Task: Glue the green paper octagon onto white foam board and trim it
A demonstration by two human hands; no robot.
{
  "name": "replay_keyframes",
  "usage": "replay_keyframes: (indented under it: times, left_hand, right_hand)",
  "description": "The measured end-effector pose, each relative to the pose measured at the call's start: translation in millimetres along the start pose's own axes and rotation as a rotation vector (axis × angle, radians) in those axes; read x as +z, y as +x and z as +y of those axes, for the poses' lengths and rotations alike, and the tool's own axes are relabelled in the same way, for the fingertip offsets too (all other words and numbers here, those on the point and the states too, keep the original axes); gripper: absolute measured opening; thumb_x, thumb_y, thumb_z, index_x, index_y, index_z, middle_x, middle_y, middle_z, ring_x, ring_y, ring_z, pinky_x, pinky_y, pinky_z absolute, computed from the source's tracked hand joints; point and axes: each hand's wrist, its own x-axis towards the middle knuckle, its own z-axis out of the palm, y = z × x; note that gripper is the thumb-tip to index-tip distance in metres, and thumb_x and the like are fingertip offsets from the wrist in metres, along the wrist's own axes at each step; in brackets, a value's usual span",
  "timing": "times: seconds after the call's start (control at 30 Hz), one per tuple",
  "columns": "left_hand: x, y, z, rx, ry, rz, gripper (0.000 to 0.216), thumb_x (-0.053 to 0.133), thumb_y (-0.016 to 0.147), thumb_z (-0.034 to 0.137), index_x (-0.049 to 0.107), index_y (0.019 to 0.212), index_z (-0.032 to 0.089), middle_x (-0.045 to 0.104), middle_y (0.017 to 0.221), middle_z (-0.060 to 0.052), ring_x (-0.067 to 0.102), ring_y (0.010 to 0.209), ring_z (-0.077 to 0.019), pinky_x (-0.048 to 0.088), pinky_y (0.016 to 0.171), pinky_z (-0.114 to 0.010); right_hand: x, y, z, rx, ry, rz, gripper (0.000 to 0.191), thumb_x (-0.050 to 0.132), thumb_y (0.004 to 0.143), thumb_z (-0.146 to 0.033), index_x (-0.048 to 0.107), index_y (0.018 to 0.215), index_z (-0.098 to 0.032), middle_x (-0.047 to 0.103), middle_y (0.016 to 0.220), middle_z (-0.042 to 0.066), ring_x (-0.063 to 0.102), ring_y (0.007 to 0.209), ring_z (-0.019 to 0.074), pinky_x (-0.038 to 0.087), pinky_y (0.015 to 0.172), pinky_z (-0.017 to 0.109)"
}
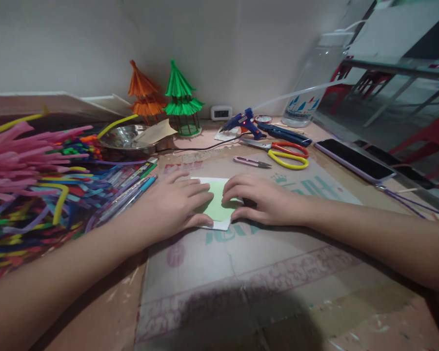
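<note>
A light green sheet (pixel 217 202) lies on a slightly larger white piece (pixel 221 225) in front of me, on the printed cardboard. My left hand (pixel 177 200) rests over their left side, its fingers spread and the thumb along the near edge. From the other side my right hand (pixel 258 197) touches the right edge with bent fingers, the thumb apart from them. Just beyond the hands are pink-handled thread snips (pixel 251 162) and scissors (pixel 289 155) with red and yellow handles.
A blue glue gun (pixel 244 123) with a cord, a box cutter (pixel 283 133) and a phone (pixel 354 158) lie behind and right. Pipe cleaners (pixel 25 165) crowd the left, near a metal bowl (pixel 122 139). Orange (pixel 144 92) and green (pixel 183 100) pagoda models and a plastic jug (pixel 309 83) stand behind.
</note>
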Motion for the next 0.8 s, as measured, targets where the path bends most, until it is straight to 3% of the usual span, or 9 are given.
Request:
replay_keyframes:
  times: [0.13,0.23,0.33,0.4,0.5,0.57,0.67,0.8]
  left_hand:
    - [-3,-1,4,0.046,-0.078,0.009,0.039,0.046,0.105,0.049,0.070,0.111,0.020,0.075,0.113,-0.010,0.069,0.105,-0.0267,0.047,0.098,-0.042]
    - [-9,-3,11,0.004,-0.113,0.013,0.032,0.048,0.104,0.040,0.071,0.111,0.021,0.074,0.117,-0.010,0.070,0.103,-0.0273,0.051,0.091,-0.041]
    - [-15,-3,15,-0.010,-0.189,0.000,0.034,0.046,0.103,0.042,0.071,0.113,0.021,0.073,0.121,-0.010,0.070,0.105,-0.0277,0.051,0.090,-0.040]
    - [-20,-1,12,-0.045,-0.273,-0.008,0.037,0.042,0.104,0.044,0.071,0.107,0.021,0.076,0.111,-0.008,0.071,0.098,-0.0249,0.051,0.084,-0.035]
    - [-23,1,1,-0.289,-0.350,0.045,0.046,0.034,0.104,0.044,0.065,0.080,0.020,0.072,0.079,-0.004,0.066,0.074,-0.0200,0.045,0.065,-0.030]
    - [-22,2,-8,-0.491,-0.366,0.110,0.044,0.034,0.101,0.044,0.056,0.070,0.021,0.065,0.068,-0.003,0.060,0.065,-0.0195,0.040,0.059,-0.029]
    - [-17,1,-20,-0.630,-0.423,0.163,0.032,0.042,0.095,0.042,0.056,0.074,0.021,0.066,0.075,-0.003,0.060,0.071,-0.0211,0.041,0.063,-0.030]
    - [-7,-1,-30,-0.658,-0.501,0.161,0.020,0.053,0.089,0.038,0.062,0.085,0.020,0.071,0.086,-0.004,0.065,0.080,-0.0224,0.048,0.072,-0.033]
  right_hand:
    - [0,-1,7,-0.018,-0.013,-0.009,0.027,0.063,0.098,-0.040,0.066,0.111,-0.017,0.067,0.113,0.014,0.062,0.110,0.0245,0.051,0.097,0.041]
    - [-2,0,9,0.011,-0.017,0.016,0.023,0.059,0.100,-0.037,0.065,0.111,-0.017,0.068,0.112,0.014,0.063,0.108,0.0242,0.052,0.096,0.041]
    - [-3,0,7,0.042,-0.025,0.020,0.021,0.058,0.101,-0.033,0.065,0.111,-0.016,0.069,0.112,0.014,0.064,0.108,0.0238,0.052,0.096,0.040]
    - [-3,0,7,0.042,-0.034,0.017,0.021,0.058,0.101,-0.033,0.065,0.110,-0.015,0.069,0.111,0.015,0.064,0.107,0.0238,0.052,0.095,0.040]
    - [-2,0,7,0.038,-0.046,0.015,0.023,0.057,0.102,-0.034,0.066,0.109,-0.015,0.069,0.110,0.015,0.064,0.106,0.0242,0.052,0.094,0.040]
    - [-3,-1,8,0.036,-0.052,0.008,0.024,0.057,0.102,-0.035,0.066,0.109,-0.014,0.069,0.110,0.015,0.064,0.106,0.0248,0.052,0.095,0.041]
    - [-3,-1,7,0.028,-0.075,-0.007,0.033,0.063,0.097,-0.044,0.066,0.112,-0.014,0.068,0.115,0.016,0.064,0.109,0.0268,0.051,0.096,0.043]
    - [0,-1,-2,-0.021,-0.190,0.034,0.063,0.070,0.085,-0.063,0.065,0.119,-0.011,0.064,0.121,0.021,0.061,0.111,0.0317,0.051,0.096,0.047]
